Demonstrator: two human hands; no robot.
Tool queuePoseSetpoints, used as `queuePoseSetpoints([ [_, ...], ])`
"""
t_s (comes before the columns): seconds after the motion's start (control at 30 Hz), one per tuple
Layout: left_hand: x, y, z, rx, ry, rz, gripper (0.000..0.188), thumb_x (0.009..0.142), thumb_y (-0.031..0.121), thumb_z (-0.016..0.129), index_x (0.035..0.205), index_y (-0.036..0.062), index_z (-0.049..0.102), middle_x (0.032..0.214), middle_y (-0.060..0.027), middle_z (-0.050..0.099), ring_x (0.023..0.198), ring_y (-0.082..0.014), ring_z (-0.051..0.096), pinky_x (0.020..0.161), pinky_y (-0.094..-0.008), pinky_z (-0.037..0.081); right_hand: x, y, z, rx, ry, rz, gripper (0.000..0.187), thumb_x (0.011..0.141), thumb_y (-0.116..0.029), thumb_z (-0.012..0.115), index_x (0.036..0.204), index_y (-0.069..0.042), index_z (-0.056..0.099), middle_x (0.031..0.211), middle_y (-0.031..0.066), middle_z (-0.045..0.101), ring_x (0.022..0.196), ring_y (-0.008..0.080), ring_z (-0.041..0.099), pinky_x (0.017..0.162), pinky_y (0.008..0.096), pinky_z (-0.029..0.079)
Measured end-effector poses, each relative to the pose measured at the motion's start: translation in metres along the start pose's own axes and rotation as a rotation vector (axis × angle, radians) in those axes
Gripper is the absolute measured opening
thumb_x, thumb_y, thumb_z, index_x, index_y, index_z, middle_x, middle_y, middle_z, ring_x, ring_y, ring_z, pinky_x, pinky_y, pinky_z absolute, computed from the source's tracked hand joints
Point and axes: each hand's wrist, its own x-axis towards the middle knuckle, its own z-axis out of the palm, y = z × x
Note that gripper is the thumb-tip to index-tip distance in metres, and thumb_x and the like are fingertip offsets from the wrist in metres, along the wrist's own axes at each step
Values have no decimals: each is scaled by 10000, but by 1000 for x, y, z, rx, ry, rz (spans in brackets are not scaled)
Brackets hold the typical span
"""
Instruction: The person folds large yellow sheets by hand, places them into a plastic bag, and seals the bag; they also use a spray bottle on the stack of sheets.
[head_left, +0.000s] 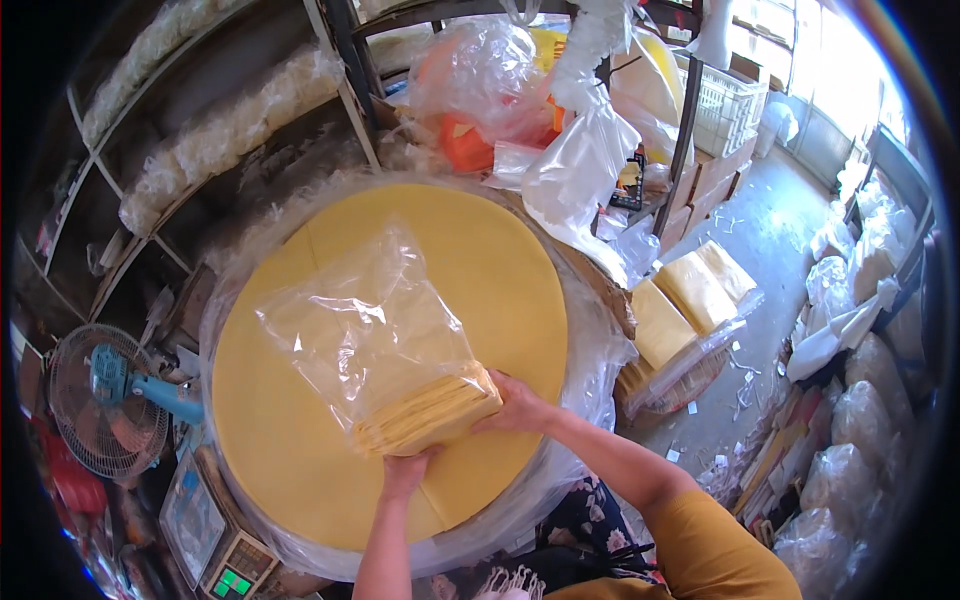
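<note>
Keep the stack (430, 408) square, bag (365, 315) smooth, right hand (515, 402) fingers clamped on stack, left hand (405, 470) fingers too hidden to tell.

Bare fingers (490, 423) hold a thick yellow stack (425, 412).

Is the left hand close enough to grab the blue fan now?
Probably not: the left hand is busy holding the yellow stack, and a wide stretch of round yellow tabletop lies between it and the fan.
</note>
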Motion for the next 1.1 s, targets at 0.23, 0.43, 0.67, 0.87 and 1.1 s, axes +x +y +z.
queuePoseSetpoints([
  [0.23,-2,14,-12,9,-104,-111,636,601,47,817,1162,14,519,1122,-78,583,1027,-190,553,858,-325,482,-2,7,8,111,17,111,711,580,-197,827,1182,-71,472,1121,121,562,1074,276,518,927,340,408],
  [0.43,-13,114,0,-505,105,331,902,582,60,835,1329,46,329,1207,-69,517,1144,-223,479,968,-345,421,1,20,4,-26,-15,20,745,581,-197,826,1206,-61,445,1130,137,558,1092,294,507,939,346,396],
  [0.67,-11,115,-7,-279,113,268,707,646,-21,771,1231,45,379,1139,-96,533,1026,-194,558,874,-308,496,14,-77,-32,125,69,-259,891,618,-276,840,1327,-31,358,1275,118,490,1196,229,445,1027,348,328],
  [0.87,-4,93,-6,-329,84,144,548,686,-82,716,1130,38,419,1071,-71,570,996,-158,570,834,-285,511,23,-108,-28,184,-115,-91,631,646,-166,824,1179,-35,512,1149,75,545,1078,171,513,931,294,403],
  [1.1,-4,70,-14,-333,25,106,502,758,-15,691,1170,43,411,1088,-62,568,1019,-152,555,866,-285,473,19,-84,-12,168,-20,-26,544,665,-92,804,1132,-42,532,1070,36,574,1009,129,541,867,277,438],
])
